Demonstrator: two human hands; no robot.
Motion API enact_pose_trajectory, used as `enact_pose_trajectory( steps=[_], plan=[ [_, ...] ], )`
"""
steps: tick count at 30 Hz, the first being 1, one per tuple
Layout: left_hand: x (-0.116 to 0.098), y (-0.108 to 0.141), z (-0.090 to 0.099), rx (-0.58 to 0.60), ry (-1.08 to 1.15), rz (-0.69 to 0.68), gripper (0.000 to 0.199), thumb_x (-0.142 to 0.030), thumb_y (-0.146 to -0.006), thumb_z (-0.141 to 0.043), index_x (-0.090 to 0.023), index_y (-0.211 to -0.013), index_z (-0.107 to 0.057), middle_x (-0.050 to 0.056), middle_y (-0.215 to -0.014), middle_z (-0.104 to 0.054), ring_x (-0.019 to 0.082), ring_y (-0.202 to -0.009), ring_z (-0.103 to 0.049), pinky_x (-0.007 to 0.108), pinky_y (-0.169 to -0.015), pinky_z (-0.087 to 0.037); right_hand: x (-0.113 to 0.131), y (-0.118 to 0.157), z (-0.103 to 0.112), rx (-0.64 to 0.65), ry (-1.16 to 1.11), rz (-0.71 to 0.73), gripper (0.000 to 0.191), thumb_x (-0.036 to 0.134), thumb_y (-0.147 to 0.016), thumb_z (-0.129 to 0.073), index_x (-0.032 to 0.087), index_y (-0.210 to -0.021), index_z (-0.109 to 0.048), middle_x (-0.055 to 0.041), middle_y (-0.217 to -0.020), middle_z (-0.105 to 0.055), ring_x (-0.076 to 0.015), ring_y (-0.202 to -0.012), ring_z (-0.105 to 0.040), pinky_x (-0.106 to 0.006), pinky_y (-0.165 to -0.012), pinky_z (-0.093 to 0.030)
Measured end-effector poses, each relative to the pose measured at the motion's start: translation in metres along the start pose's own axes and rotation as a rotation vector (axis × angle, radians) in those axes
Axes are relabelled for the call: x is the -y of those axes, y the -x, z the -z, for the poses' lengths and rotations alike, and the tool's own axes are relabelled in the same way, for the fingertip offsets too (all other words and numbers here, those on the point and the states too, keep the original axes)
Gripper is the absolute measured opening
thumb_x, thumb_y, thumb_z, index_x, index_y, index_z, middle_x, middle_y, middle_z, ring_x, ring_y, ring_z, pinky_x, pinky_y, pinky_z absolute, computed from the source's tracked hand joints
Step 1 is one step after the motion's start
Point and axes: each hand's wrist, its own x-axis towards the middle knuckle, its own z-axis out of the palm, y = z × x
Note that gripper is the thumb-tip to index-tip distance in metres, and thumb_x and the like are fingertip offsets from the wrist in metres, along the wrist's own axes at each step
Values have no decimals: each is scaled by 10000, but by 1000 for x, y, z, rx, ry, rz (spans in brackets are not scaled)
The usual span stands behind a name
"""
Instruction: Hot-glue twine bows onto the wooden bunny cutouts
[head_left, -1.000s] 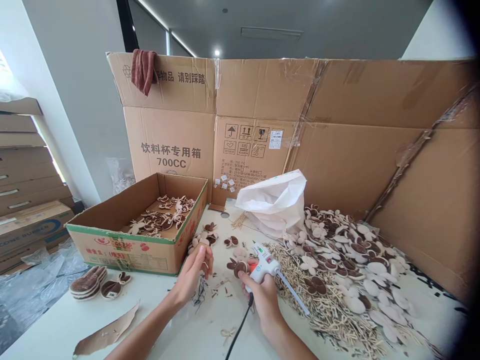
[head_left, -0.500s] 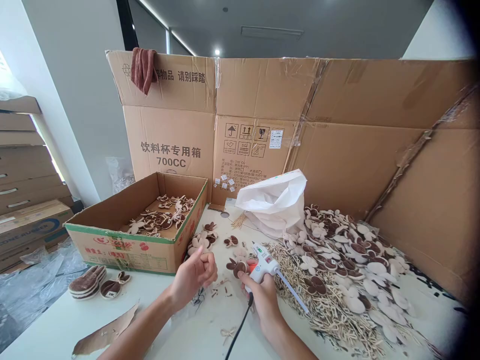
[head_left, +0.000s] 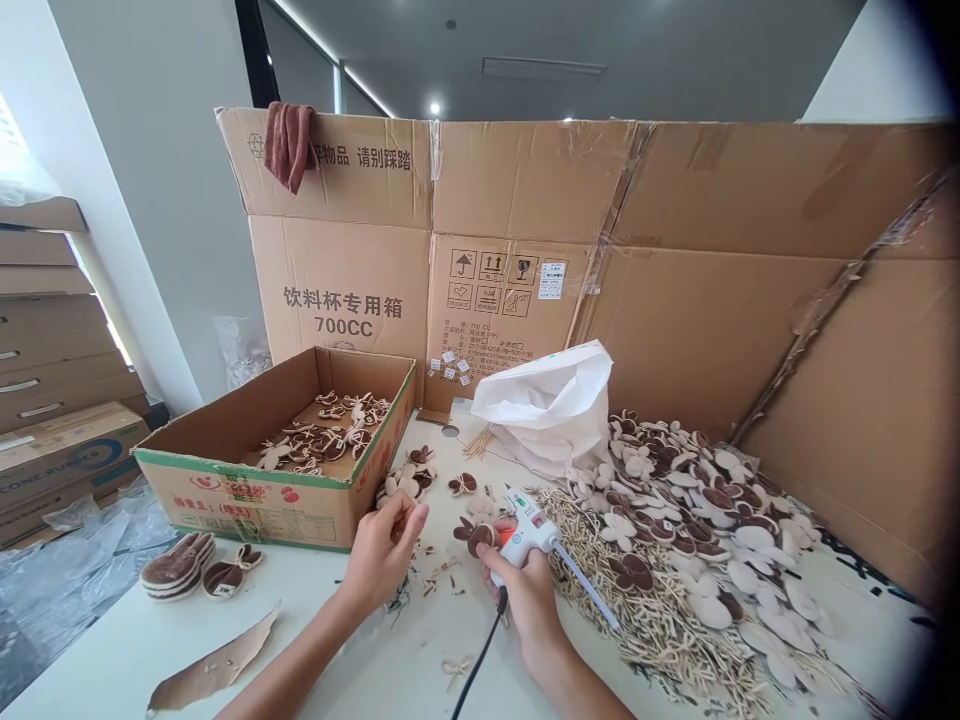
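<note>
My right hand (head_left: 525,590) is wrapped round a white glue gun (head_left: 525,535) whose nozzle points up and away, with a black cord hanging down. A brown felt piece (head_left: 478,538) sits at the fingertips of that hand, beside the gun. Over the table left of it, my left hand (head_left: 386,555) has its fingers curled together; anything between them is too small to make out. Just beyond it lie brown and beige felt pieces (head_left: 409,478), by the corner of the cardboard box (head_left: 262,500).
Right of the gun spreads a heap of cord pieces (head_left: 675,620) and felt shapes (head_left: 705,500). Behind stand a white bag (head_left: 555,410) and a tall cardboard wall (head_left: 510,190). Stacked felt shapes (head_left: 177,566) and torn cardboard (head_left: 214,665) lie at the left.
My left hand has turned and its fingers have drawn in, a little further up the view. My right hand and the glue gun have stayed nearly still.
</note>
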Motion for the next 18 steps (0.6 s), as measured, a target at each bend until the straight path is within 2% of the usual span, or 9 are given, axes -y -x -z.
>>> enact_pose_trajectory(
  steps=[3,5,8,10,12,14,16,18],
  plan=[
    [-9,-1,1,116,358,104,425,-556,-1034,-365,-213,-812,-481,30,-766,-615,183,-696,-554,286,-644,-409,0,0,1,36,-2,-63,420,322,-665,-864,201,-1026,-684,-32,-817,-736,-227,-671,-640,-325,-572,-473],
    [-12,-2,2,200,594,181,446,-607,-1024,-336,-214,-886,-496,94,-958,-704,249,-872,-641,347,-738,-478,-1,-1,2,14,3,-75,433,329,-658,-873,199,-1026,-686,-32,-802,-732,-233,-677,-638,-330,-575,-472],
    [-13,-6,4,290,878,281,474,-638,-1023,-284,-226,-910,-491,113,-1079,-722,299,-1094,-639,449,-940,-463,-1,-1,2,24,0,-77,441,330,-656,-874,201,-1034,-686,-29,-801,-731,-231,-686,-637,-327,-577,-469],
    [-12,-8,7,336,1008,327,496,-630,-1033,-247,-228,-894,-502,94,-1013,-725,286,-1138,-626,462,-1034,-405,0,-1,2,31,-1,-75,435,334,-661,-872,202,-1031,-686,-29,-822,-734,-224,-693,-637,-320,-582,-467],
    [-12,-9,9,380,1087,363,550,-667,-1019,-222,-225,-879,-517,65,-800,-688,265,-984,-655,436,-989,-421,1,0,2,32,3,-80,429,339,-662,-871,202,-1024,-684,-28,-836,-734,-217,-691,-636,-313,-577,-462],
    [-13,-8,10,413,1114,397,616,-726,-989,-210,-214,-850,-524,-5,-575,-520,202,-664,-581,375,-812,-453,1,0,1,23,-2,-86,450,345,-645,-879,201,-1022,-680,-25,-831,-729,-213,-674,-633,-309,-561,-457],
    [-12,-7,9,409,1086,415,608,-724,-987,-253,-203,-809,-511,-69,-525,-323,126,-492,-371,306,-658,-394,0,-1,2,16,-18,-82,495,359,-612,-892,198,-1026,-674,-21,-814,-721,-211,-650,-628,-309,-545,-455],
    [-10,-5,7,375,1008,401,526,-645,-1009,-363,-197,-756,-476,-82,-572,-236,99,-490,-261,273,-605,-328,-1,-2,2,15,-34,-70,536,373,-578,-903,196,-1026,-670,-18,-800,-714,-209,-626,-622,-313,-534,-456]
  ],
)
